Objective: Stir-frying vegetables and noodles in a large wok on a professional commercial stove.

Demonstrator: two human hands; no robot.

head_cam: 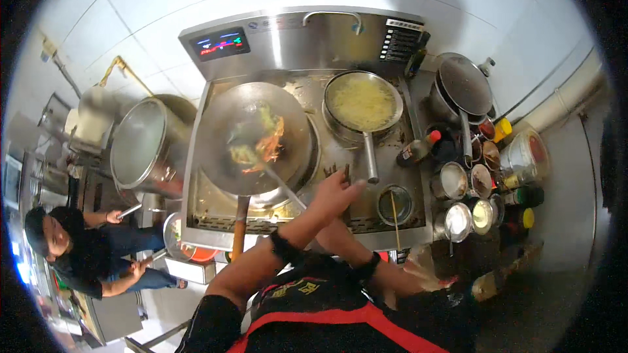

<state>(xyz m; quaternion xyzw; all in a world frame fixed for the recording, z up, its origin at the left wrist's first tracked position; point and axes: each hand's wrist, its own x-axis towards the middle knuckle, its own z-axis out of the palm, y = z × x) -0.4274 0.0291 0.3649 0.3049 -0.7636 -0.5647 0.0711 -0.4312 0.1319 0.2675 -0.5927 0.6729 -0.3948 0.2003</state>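
Note:
My left forearm crosses over my right one in front of the stove. My left hand [338,195] is over the stove top, close to the handle of a pan [371,159]; small dark stick-like pieces [336,170] show at its fingers, and whether it grips them is unclear. Under the left forearm, my right hand [335,233] is partly hidden and holds a long-handled metal cooking utensil [284,186]. The utensil's far end is blurred in a large wok [221,142], among green and orange food [267,144]. The wok's wooden handle [240,223] points towards me.
Yellowish contents [364,100] fill the pan at the back right. A glass bowl [395,204] with a stick across it stands at the front right. Seasoning tubs [458,221] and a red-capped bottle [413,149] line the right. A tall pot [140,142] and a co-worker [73,250] are at left.

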